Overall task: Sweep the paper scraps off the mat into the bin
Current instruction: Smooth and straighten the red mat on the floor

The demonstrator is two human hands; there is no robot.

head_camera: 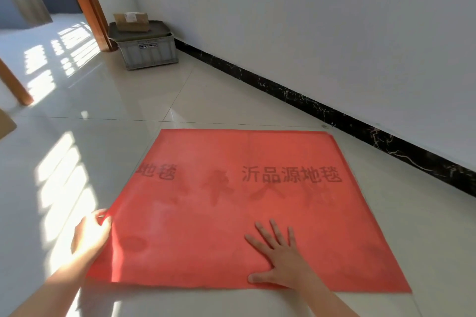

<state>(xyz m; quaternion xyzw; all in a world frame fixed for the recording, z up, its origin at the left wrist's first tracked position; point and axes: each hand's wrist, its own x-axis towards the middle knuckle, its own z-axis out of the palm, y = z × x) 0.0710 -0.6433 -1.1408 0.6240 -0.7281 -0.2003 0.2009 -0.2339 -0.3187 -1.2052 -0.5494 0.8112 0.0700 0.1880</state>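
While sunlight stripes the tiled floor (77, 100) at far left, my left hand (92, 229) pinches the left edge of the red mat (206, 226), fingers curled on it. Well beyond, in the corner, stands a grey crate (148, 51) with a cardboard box (132, 20) on top; I cannot tell whether it is the bin. The mat lies flat on the floor near the wall, thin and faded, with dark printed characters across it and a faint centre crease. No paper scraps show on it, so I judge the sweeping done, with perhaps only straightening left. My right hand (280, 260) presses flat on the near edge, fingers spread.
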